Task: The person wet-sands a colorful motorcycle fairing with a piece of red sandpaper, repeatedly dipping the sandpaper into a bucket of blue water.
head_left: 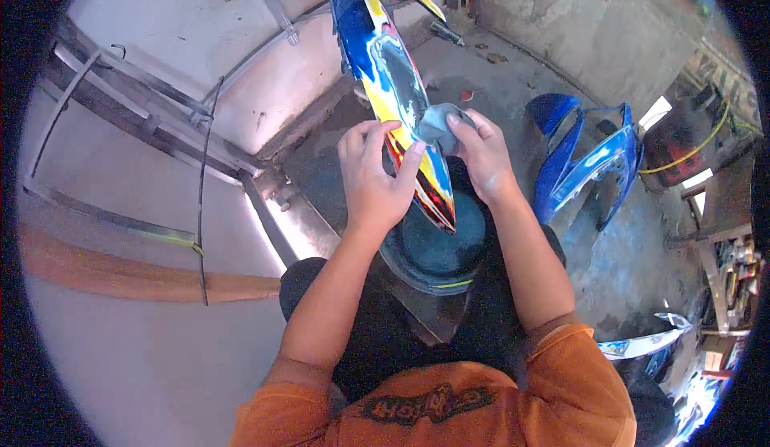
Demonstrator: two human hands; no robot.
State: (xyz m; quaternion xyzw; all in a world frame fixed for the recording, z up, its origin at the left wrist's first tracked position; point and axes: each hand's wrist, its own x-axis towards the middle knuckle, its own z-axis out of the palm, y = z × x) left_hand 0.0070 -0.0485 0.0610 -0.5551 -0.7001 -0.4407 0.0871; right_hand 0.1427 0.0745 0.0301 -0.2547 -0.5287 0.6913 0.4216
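A long motorcycle body panel (370, 46) in blue, yellow, white and red slants in front of me, its pointed tip toward my lap. Along its middle the colours are worn into pale and dark patches. My left hand (373, 170) grips the panel's left edge near the lower part, thumb across the top. In my right hand (485, 158) a grey folded sheet of sandpaper (435, 125) is pinched, lying against the panel's right side. Below the panel tip is a dark round basin (441, 246), partly hidden by the panel and my arms.
A blue and white fairing piece (589, 162) lies on the wet concrete floor to the right. Beyond it is a dark container (682, 146) with a yellow strap. A metal and wooden frame (144, 118) lines the left wall. More painted panels (646, 343) lie at the lower right.
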